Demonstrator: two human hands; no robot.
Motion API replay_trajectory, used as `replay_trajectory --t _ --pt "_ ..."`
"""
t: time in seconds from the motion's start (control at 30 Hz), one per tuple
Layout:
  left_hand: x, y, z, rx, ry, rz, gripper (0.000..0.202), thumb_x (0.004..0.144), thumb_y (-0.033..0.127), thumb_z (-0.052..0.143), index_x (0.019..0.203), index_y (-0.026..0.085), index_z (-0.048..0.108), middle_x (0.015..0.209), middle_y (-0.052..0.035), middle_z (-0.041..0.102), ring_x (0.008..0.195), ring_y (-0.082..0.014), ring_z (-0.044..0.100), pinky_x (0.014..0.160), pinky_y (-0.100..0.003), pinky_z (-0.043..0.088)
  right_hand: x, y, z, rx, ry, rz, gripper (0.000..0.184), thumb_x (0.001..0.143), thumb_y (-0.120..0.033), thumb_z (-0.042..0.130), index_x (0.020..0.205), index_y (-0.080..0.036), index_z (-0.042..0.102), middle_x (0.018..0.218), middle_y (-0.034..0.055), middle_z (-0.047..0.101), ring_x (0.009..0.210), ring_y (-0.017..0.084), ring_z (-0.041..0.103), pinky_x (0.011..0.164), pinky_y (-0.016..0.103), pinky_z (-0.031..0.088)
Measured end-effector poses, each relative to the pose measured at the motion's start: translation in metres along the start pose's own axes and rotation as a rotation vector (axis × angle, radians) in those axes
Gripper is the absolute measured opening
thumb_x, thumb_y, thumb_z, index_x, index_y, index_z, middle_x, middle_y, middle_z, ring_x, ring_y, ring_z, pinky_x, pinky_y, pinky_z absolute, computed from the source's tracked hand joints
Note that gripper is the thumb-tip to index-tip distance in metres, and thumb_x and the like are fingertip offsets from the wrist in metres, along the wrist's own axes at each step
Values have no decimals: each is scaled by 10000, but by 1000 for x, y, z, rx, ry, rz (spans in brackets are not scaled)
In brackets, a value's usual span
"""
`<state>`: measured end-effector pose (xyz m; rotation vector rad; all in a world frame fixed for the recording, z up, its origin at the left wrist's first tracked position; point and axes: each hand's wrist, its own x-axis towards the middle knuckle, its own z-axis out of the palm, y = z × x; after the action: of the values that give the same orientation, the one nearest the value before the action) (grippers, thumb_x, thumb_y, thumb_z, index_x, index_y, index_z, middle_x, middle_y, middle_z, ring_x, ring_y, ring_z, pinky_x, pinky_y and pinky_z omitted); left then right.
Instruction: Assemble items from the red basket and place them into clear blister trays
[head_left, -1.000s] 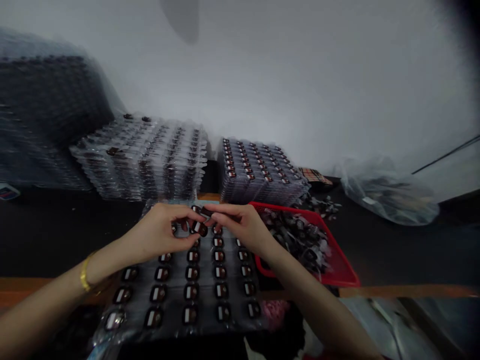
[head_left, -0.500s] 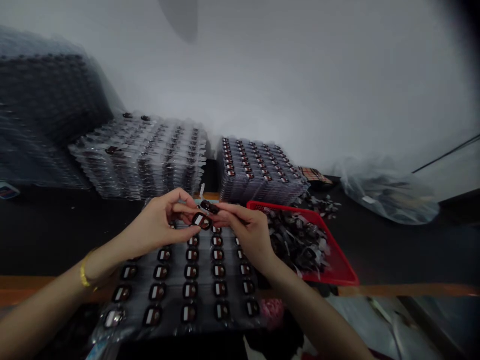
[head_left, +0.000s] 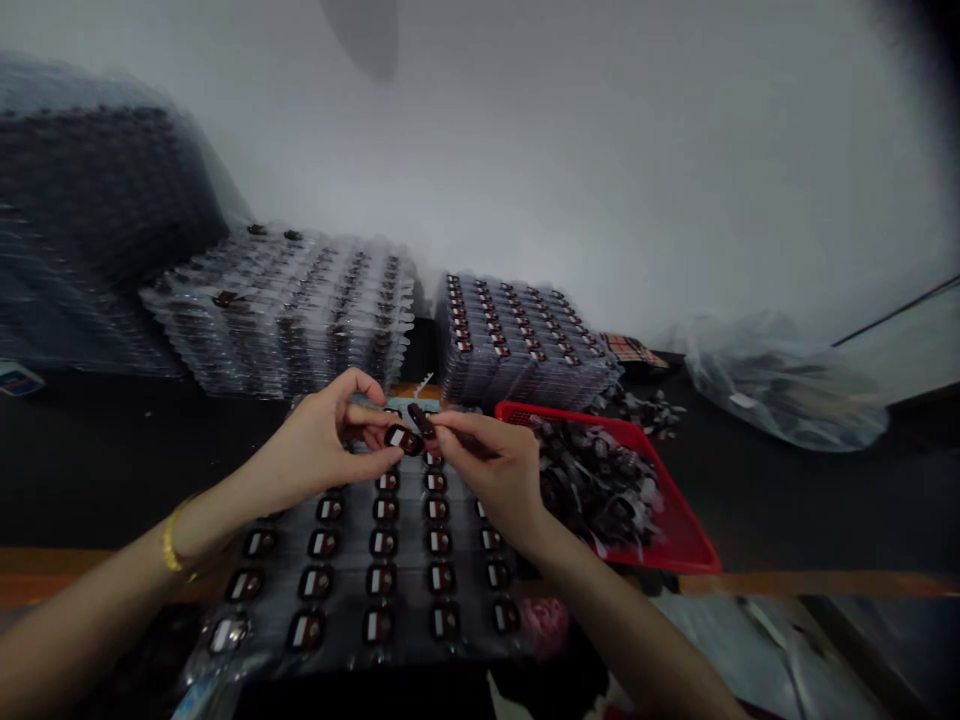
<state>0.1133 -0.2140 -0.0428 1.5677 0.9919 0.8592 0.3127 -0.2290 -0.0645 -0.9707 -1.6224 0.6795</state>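
My left hand point(head_left: 322, 450) pinches a small dark oval part with a white window point(head_left: 402, 438) between thumb and fingers. My right hand point(head_left: 495, 465) pinches a second small dark piece point(head_left: 421, 419) and holds it against the top of the first. Both hands hover over the far end of a clear plastic tray point(head_left: 352, 640) whose pockets hold rows of the same dark parts with white windows point(head_left: 384, 543). A gold bracelet point(head_left: 171, 545) sits on my left wrist.
A red basket point(head_left: 679, 535) of loose dark parts stands right of the tray. Stacks of filled clear trays point(head_left: 285, 310) point(head_left: 525, 340) line the wall behind, with a taller wrapped stack point(head_left: 82, 220) at far left. A clear plastic bag point(head_left: 780, 385) lies at the right.
Both hands rose slightly off the tray with the parts. The right hand's piece has turned and come in against the part in the left hand.
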Motion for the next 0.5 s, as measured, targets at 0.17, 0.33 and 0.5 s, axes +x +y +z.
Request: replay_trajectory --t 0.17,0.33,0.5 --pt "-1 0 1 11 0 -1 435 685 244 740 920 212 376 856 -25 745 648 -110 615 673 -250 523 1 0 -1 -116 -46 -134 176 840 -165 610 880 -237 766 794 -7 773 665 158 716 660 254 575" --pt "0 -5 1 -12 -4 -17 436 685 248 754 924 212 391 795 18 712 636 -103 616 633 -220 512 2 3 -3 -191 -103 -184 184 863 -194 593 904 -258 761 854 -1 778 727 169 730 722 269 590" --pt "1 -8 3 -82 -21 -59 432 668 263 764 896 214 400 733 52 667 599 -95 608 598 -206 498 1 7 -6 -239 -126 -356 211 891 -169 574 970 -261 747 917 15 778 795 165 741 758 262 609"
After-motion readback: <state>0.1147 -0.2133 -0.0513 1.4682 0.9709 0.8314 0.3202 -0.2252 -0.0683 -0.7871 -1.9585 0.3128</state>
